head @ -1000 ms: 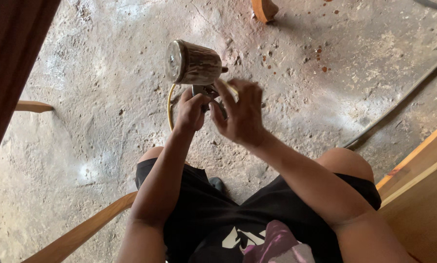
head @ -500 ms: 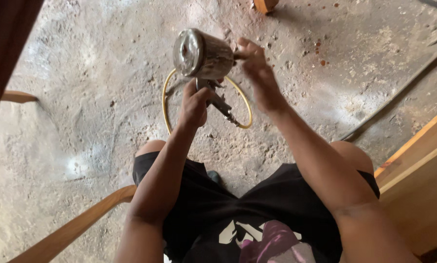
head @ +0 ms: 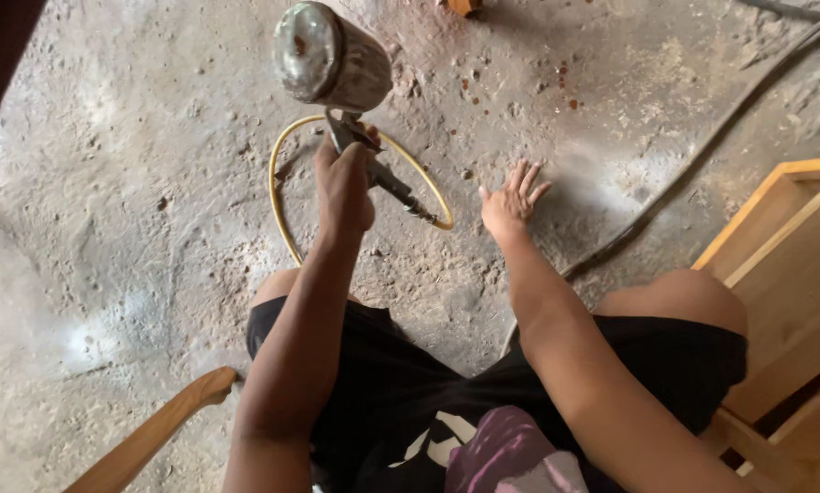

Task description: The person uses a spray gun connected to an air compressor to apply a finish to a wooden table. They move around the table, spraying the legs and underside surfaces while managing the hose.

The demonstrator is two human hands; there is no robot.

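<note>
Rough, dusty concrete floor [head: 136,210] with rust-red spots at upper centre — wooden furniture [head: 784,283] at right edge. Left hand [head: 343,187], fingers wrapped around the spray gun [head: 337,82] at upper centre, metal cup uppermost, yellow hose [head: 282,169] looping behind. Right hand [head: 509,205] — fingers spread, holding nothing.

Place: a woodworking or finishing workshop, as I see it | floor: rough, stained concrete floor [head: 136,183] under me | tools: metal-cup spray gun [head: 332,68] on a yellow hose [head: 282,155] | stock: bare wooden furniture pieces [head: 784,274] beside my knees
</note>
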